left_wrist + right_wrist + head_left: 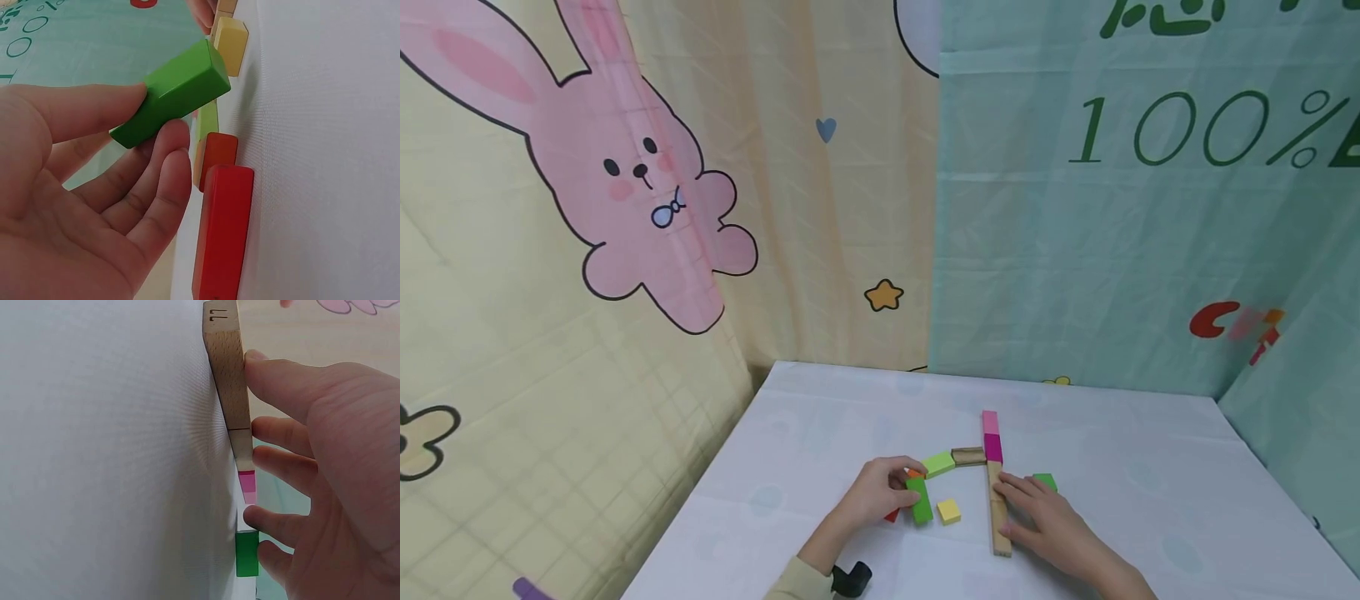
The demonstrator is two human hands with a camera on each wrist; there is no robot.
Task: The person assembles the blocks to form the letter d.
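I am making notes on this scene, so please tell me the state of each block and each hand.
Left hand: pinches the green block.
Green block: held, lifted off the table.
Right hand: fingers straight, touching the long wooden block.
Long wooden block: flat on the table.
Yellow block: lies free.
Red block: flat on the table.
Pink and magenta blocks: in line with the wooden one.

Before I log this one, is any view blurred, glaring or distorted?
Head view: even light, sharp, no glare, mild wide-angle bending at the edges. Left wrist view: the green block is crisp, the left hand near the lens soft. Right wrist view: the wooden block is sharp, shadows faint.
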